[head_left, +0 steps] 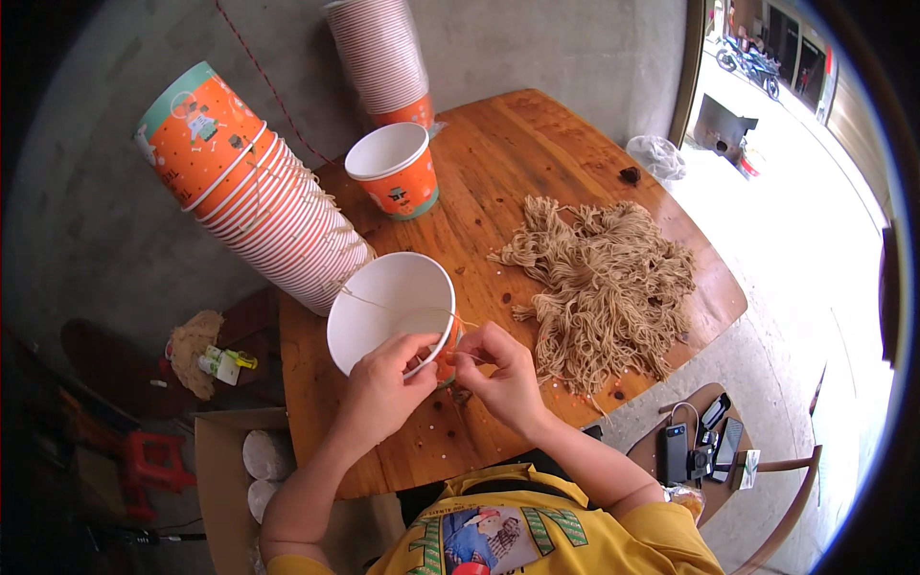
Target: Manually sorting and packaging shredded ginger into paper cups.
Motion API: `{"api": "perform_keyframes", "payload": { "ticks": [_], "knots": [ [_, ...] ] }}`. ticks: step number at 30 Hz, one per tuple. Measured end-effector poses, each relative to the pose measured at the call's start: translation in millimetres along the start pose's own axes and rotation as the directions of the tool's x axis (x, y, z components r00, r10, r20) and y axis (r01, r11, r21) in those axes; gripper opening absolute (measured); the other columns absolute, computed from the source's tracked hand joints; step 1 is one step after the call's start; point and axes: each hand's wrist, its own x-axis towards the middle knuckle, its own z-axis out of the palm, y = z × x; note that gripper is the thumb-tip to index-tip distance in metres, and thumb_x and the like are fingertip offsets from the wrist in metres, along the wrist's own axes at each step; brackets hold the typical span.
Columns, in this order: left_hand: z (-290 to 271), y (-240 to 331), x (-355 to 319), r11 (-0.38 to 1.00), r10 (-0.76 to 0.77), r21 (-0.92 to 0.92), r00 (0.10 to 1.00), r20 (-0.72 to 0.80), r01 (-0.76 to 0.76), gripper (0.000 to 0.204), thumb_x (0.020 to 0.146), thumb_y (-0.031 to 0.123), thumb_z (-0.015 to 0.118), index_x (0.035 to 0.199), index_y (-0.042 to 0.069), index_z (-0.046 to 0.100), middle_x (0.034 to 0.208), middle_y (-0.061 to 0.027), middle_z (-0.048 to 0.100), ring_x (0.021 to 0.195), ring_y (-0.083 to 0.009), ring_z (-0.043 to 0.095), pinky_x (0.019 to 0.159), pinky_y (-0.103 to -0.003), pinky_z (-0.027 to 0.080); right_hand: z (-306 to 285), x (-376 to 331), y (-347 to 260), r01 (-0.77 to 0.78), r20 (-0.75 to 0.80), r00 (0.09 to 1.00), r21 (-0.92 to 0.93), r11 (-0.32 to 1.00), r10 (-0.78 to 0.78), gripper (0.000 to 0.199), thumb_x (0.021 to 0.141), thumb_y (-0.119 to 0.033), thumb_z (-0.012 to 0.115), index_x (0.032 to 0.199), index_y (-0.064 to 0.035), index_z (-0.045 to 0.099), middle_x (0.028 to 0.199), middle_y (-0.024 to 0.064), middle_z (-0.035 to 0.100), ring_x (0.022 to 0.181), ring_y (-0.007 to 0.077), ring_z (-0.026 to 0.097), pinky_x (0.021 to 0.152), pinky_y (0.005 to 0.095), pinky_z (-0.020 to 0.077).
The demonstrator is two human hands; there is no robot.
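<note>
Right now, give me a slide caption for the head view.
Both hands, left and right, thread string through a paper cup beside a string pile.

A round wooden table carries everything here, its top scuffed and speckled with small crumbs near the front edge. On it lies a big heap of tan string at the right, a single orange cup stands upright toward the back, and a tall stack of cups lies tipped on its side at the left. Another wrapped stack stands at the far edge, with a small dark scrap near the right rim.
</note>
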Motion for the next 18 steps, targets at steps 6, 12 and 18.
{"api": "perform_keyframes", "payload": {
  "ticks": [6, 12, 18],
  "knots": [
    [-9.7, 7.3, 2.9, 0.998, -0.04, -0.045, 0.999, -0.023, 0.039, 0.029, 0.085, 0.0, 0.062, 0.114, 0.001, 0.061, 0.095, -0.0108, 0.066, 0.082, -0.0179, 0.065, 0.074, -0.03, 0.053, 5.4, 7.9, -15.5, 0.08, -0.008, 0.997, -0.106, 0.991, -0.082, 0.008, 0.082, -0.001, 0.066, 0.088, -0.0014, 0.06, 0.085, 0.0072, 0.06, 0.07, 0.016, 0.063, 0.064, 0.0286, 0.053],
    [-10.1, 8.2, 4.4, 0.995, -0.074, -0.067, 0.997, 0.004, 0.074, 0.031, 0.086, -0.001, 0.06, 0.116, 0.001, 0.061, 0.093, -0.0074, 0.068, 0.084, -0.0122, 0.064, 0.076, -0.028, 0.053, 6.8, 9.7, -14.6, 0.115, -0.003, 0.993, -0.189, 0.975, -0.117, 0.01, 0.081, -0.003, 0.068, 0.088, -0.0028, 0.06, 0.084, 0.0072, 0.059, 0.069, 0.0189, 0.065, 0.063, 0.0303, 0.0538],
    [-8.8, 6.1, 4.0, 0.991, -0.08, -0.106, 0.997, 0.02, 0.081, 0.029, 0.086, 0.0, 0.061, 0.116, 0.001, 0.061, 0.094, -0.0095, 0.067, 0.083, -0.0147, 0.064, 0.076, -0.029, 0.053, 6.8, 10.3, -17.5, 0.123, -0.003, 0.992, -0.224, 0.967, -0.127, 0.011, 0.081, -0.004, 0.069, 0.088, -0.0041, 0.06, 0.084, 0.0079, 0.059, 0.07, 0.0224, 0.065, 0.062, 0.0328, 0.0537]
  ]
}}
